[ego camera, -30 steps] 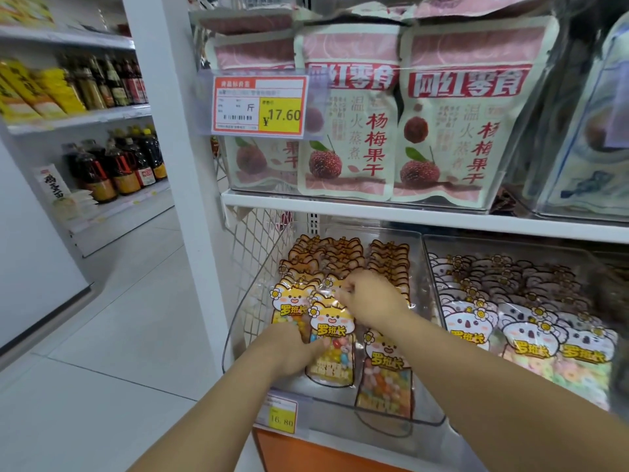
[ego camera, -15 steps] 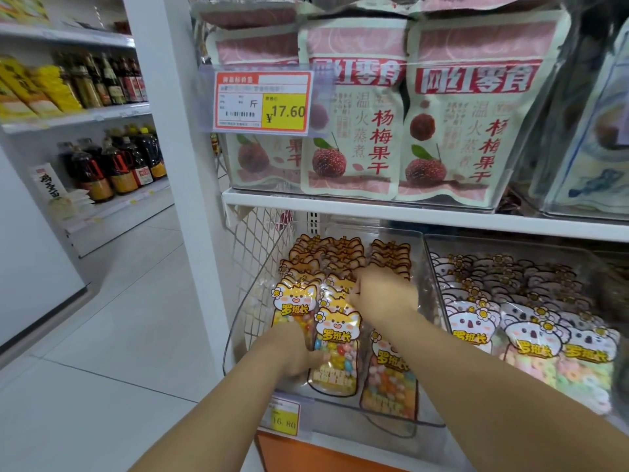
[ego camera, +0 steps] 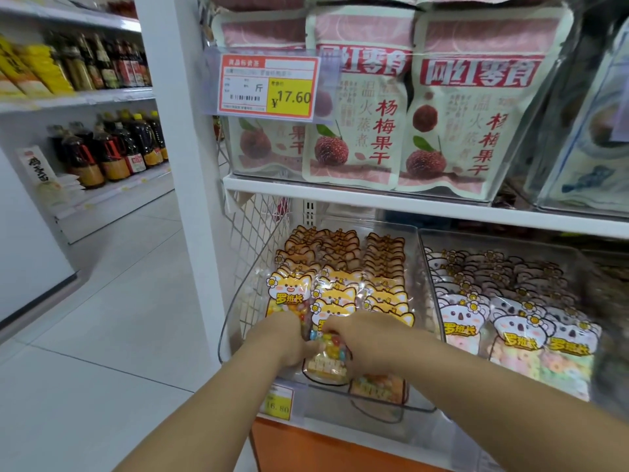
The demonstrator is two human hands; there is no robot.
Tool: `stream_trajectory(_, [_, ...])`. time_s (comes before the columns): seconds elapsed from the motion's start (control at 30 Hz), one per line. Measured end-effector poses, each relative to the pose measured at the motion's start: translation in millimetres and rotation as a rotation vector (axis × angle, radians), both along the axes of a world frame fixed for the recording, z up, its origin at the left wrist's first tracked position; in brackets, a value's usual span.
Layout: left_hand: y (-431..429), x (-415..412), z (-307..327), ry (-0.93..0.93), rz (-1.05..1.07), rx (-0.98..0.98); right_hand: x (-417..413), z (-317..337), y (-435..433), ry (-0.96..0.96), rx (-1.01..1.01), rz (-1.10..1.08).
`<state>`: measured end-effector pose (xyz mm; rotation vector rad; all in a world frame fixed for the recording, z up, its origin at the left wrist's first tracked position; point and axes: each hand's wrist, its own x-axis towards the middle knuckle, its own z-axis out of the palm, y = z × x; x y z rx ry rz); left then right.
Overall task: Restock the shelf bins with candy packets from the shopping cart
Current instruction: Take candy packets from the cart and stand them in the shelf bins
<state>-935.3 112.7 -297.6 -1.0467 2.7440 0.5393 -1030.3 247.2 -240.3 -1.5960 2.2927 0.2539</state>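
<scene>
Left hand [ego camera: 284, 338] and right hand [ego camera: 362, 337] meet at lower centre, each gripping a side of the front candy packet [ego camera: 327, 361], middle row of the clear bin [ego camera: 228, 321]. Suggest seating it upright, label out, flush with neighbouring rows [ego camera: 386, 291]; keep the squeeze light.

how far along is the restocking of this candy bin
Done: cat packets nearly fill the clear bin in three rows. In hand: left hand and right hand grip the front packet of the middle row. Left: seating it; the cart is out of view, so remaining stock is unknown.
</scene>
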Motion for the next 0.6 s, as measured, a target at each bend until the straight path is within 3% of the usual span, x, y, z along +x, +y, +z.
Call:
stream_trajectory(0.17, [5.8,2.7,3.1,0.064,0.041,-0.009,14.4,-6.9,4.6,0.233,0.086,0.126])
stream_trajectory(0.3, [5.5,5.9,0.3,0.153,0.073,0.028,6.6,-21.6,7.3,0.421,0.042,0.211])
stream_trajectory(0.43, [6.5,4.6,2.0,0.21,0.075,0.012,1.0,-32.7,2.4,0.507,-0.017,0.235])
stream_trajectory(0.6, [8.4,6.0,7.3,0.169,0.033,-0.072,3.8,-33.0,6.6,0.48,-0.024,0.217])
